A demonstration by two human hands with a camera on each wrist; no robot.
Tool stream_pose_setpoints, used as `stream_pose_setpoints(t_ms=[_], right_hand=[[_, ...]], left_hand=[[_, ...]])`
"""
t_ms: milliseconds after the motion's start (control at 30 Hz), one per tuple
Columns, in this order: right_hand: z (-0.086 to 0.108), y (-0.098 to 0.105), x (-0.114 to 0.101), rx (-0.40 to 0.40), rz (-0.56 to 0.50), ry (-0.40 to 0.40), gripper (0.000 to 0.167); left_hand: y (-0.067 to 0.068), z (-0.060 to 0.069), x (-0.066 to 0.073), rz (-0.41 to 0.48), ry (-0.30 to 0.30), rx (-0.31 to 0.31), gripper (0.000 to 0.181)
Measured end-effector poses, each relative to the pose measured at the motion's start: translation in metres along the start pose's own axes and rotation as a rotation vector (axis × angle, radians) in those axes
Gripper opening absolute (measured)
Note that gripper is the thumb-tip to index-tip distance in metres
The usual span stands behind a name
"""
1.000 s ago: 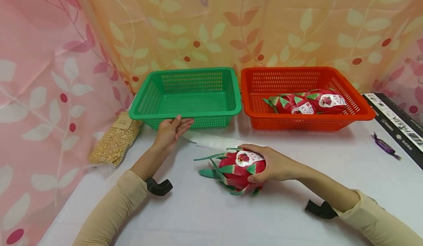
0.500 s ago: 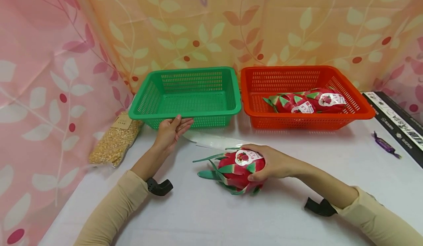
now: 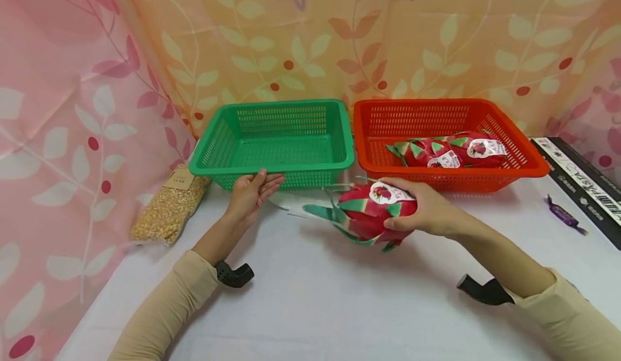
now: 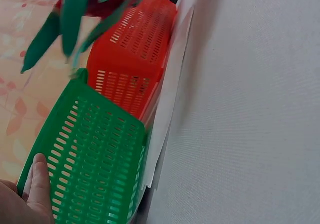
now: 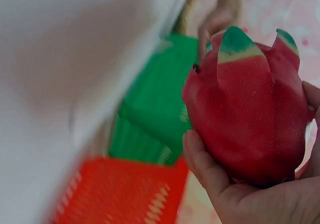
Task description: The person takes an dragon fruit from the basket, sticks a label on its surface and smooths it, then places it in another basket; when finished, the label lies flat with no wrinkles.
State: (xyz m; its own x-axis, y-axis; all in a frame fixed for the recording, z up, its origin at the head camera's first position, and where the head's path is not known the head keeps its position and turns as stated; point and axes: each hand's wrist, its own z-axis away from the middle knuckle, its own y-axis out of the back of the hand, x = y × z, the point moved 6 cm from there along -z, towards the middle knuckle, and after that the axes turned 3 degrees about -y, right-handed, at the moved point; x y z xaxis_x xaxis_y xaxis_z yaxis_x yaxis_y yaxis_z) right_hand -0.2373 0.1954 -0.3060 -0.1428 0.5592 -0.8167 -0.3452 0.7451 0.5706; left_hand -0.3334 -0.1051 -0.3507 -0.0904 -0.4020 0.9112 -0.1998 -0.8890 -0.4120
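Note:
My right hand grips a red dragon fruit with green-tipped scales and a white label. The fruit is lifted over the white table, in front of the gap between the two baskets. In the right wrist view its rounded end rests between thumb and fingers. My left hand holds the front rim of a green plastic basket, thumb at the rim and fingers along the outer wall. Two labelled dragon fruits lie in a red basket beside it.
A bag of yellow kernels leans left of the green basket. Behind the held fruit, a clear flat plastic piece lies on the table. A purple wrapped candy and a long black-and-white box lie to the right.
My right hand has raised the dragon fruit off the table and moved it forward and slightly right, toward the baskets. The left hand has stayed at the green basket's rim.

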Motion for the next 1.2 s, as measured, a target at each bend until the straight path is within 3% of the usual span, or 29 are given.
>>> stream_pose_setpoints(t_ms=[233,433,633,867,1200], right_hand=[[-0.008,0.056,-0.007,0.191,-0.012,-0.105,0.073],[-0.031,0.085,-0.001,0.33,-0.076,-0.171,0.071],[-0.05,0.096,0.014,0.392,-0.076,-0.26,0.085],[-0.064,0.103,0.029,0.461,-0.021,-0.292,0.092],[-0.071,0.1,0.032,0.445,0.048,-0.301,0.093]], left_hand=[[0.0,0.001,0.0,-0.016,-0.008,-0.002,0.025],[0.002,-0.001,-0.001,-0.012,-0.007,0.009,0.025],[0.002,-0.001,-0.002,0.006,0.001,0.013,0.026],[0.001,0.0,-0.002,0.002,0.0,0.008,0.032],[0.002,0.001,-0.002,-0.009,-0.003,0.006,0.031]])
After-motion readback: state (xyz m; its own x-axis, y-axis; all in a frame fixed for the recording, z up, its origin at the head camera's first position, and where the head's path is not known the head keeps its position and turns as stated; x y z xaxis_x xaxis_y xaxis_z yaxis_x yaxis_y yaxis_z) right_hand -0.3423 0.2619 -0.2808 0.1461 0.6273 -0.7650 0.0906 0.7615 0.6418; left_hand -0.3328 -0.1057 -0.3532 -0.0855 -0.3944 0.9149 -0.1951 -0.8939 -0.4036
